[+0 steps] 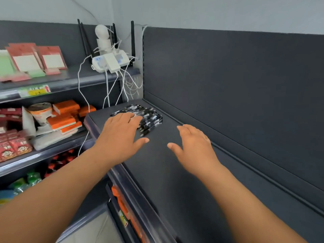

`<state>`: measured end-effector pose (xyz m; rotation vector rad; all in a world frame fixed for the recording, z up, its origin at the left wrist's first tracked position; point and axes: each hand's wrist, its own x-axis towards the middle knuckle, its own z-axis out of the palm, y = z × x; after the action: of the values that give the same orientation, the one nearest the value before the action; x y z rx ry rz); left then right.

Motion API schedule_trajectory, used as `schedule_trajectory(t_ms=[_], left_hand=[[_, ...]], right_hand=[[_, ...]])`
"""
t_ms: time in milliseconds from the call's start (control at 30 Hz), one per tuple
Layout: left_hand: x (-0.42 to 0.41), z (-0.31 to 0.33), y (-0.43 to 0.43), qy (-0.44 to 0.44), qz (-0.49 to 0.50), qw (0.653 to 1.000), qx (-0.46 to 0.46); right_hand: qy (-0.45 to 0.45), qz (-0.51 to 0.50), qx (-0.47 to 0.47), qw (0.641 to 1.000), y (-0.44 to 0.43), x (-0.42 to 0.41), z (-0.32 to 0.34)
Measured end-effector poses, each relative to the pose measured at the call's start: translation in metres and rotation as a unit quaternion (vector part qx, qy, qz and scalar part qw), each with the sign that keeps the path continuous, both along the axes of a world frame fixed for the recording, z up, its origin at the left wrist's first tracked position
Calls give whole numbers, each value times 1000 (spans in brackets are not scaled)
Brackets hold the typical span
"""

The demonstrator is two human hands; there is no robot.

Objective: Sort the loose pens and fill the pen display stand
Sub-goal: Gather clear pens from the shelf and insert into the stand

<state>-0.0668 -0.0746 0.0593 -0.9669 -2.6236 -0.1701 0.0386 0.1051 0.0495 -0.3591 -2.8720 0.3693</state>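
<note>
A heap of black pens [147,118] lies at the far left end of the dark shelf [175,172]; the left hand [121,135] reaches over its near edge, fingers [135,118] straight and spread; the right hand [194,146] hovers apart to the right, fingers loosely extended, holding nothing.

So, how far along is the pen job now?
Nothing looks done: the pens lie in one loose pile on the shelf. In hand: the left hand reaches flat over the pile and grips nothing; the right hand is open beside it. Left: all the sorting and the filling. No stand is in view.
</note>
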Motion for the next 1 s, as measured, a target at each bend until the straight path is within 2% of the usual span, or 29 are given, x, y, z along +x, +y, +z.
schedule_trajectory(t_ms=[233,533,733,1000], left_hand=[[-83,-19,24,-30,-40,999,0],[-186,-40,46,-108,-116,987,-4],[-219,-49,57,-176,-151,973,-12],[-230,-52,65,-166,-205,964,-23]], right_hand=[[-18,-37,-51,998,1,-68,-12],[-42,-143,-130,980,-18,-165,-28],[-34,-238,-196,950,-33,-205,-40],[-3,-311,-244,918,-37,-228,-43]])
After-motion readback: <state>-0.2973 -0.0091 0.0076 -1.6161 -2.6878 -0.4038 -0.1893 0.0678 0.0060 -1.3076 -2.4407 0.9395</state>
